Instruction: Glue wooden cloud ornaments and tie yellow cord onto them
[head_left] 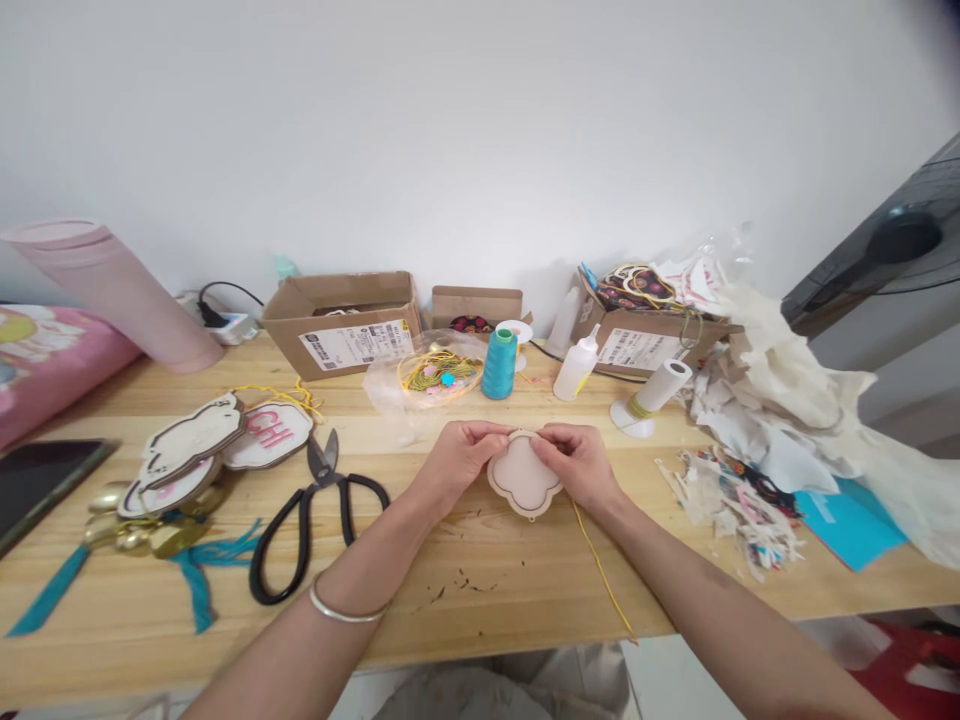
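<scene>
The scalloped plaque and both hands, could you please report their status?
Left hand, right hand: both pinching scalloped plaque near its upper edge. Yellow cord trailing below right hand. Black-handled scissors lying left of plaque, not touching it.

Worktop (112, 640): pale wood, visible grain, smooth with a slight sheen. Scalloped piece (524, 478): smooth, matt face; rim looks like bare wood. Yellow cord (602, 570): fibre, matt. Shears (324, 478): grey metal blades; smooth black grips, plastic from where I stand. Bangle (343, 615): polished silver-coloured metal. Bells (172, 540): brass-coloured metal, glossy. Teal tassel (199, 592): soft strands. Left carton (330, 323): brown cardboard, matt; printed paper label (356, 343). Clear bag (386, 390): thin plastic, crinkled. Thread spool (499, 368): finely wound, low sheen. Squeeze bottle (575, 370): smooth white plastic. Cream bundle (795, 372), right: cloth-like, matt, heavily rumpled. Blue sheet (851, 525): smooth, paper-like.
</scene>
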